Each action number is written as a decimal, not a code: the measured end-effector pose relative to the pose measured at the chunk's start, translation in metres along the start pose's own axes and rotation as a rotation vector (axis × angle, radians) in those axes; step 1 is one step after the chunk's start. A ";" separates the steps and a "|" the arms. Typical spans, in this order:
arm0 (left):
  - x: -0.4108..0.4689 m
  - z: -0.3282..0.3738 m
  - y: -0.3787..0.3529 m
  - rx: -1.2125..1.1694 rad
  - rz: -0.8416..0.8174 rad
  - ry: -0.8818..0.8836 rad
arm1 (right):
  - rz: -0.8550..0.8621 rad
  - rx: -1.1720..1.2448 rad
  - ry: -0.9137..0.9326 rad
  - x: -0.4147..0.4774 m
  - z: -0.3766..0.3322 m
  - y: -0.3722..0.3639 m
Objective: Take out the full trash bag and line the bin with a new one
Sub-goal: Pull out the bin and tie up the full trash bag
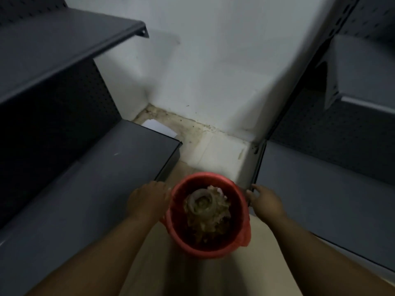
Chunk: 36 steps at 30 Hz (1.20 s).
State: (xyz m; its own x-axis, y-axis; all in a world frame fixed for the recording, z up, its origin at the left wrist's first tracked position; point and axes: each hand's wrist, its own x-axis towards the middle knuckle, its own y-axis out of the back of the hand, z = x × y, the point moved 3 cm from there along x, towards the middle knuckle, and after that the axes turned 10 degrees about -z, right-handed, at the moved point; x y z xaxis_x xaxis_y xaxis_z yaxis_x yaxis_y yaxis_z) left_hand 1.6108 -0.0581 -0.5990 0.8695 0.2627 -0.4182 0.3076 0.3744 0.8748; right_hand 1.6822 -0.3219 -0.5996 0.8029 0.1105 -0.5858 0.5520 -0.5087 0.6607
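A round bin lined with a red trash bag [242, 212] stands on the floor between two shelf units, seen from above. Brownish crumpled waste [205, 212] fills its middle. The bag's edge is folded over the rim and bunches out at the lower right. My left hand [147, 199] rests against the bin's left rim, fingers curled at the bag edge. My right hand [266, 200] is at the right rim, fingers spread and touching or nearly touching the bag. The frame is blurred, so neither hand's grip shows clearly.
Dark grey metal shelves flank the bin: a low shelf [85, 178] on the left and another [331, 178] on the right, with higher shelves above. A white wall corner [213, 82] and a stained floor strip lie behind. A white sheet [159, 127] lies by the wall.
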 end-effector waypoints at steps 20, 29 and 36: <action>0.074 -0.056 -0.115 -0.567 -0.052 0.214 | -0.170 0.490 -0.171 0.093 0.111 -0.092; 0.079 -0.055 -0.122 -0.817 -0.094 0.250 | -0.167 0.756 -0.150 0.101 0.115 -0.101; 0.078 -0.056 -0.118 -0.838 0.023 0.282 | -0.033 0.855 -0.094 0.097 0.112 -0.082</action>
State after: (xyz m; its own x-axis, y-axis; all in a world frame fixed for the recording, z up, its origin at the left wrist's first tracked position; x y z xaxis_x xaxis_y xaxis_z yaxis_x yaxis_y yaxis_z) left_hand 1.6209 -0.0315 -0.7485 0.7106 0.4464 -0.5439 -0.1893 0.8658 0.4633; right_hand 1.6897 -0.3649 -0.7633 0.7465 0.0843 -0.6600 0.1852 -0.9791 0.0843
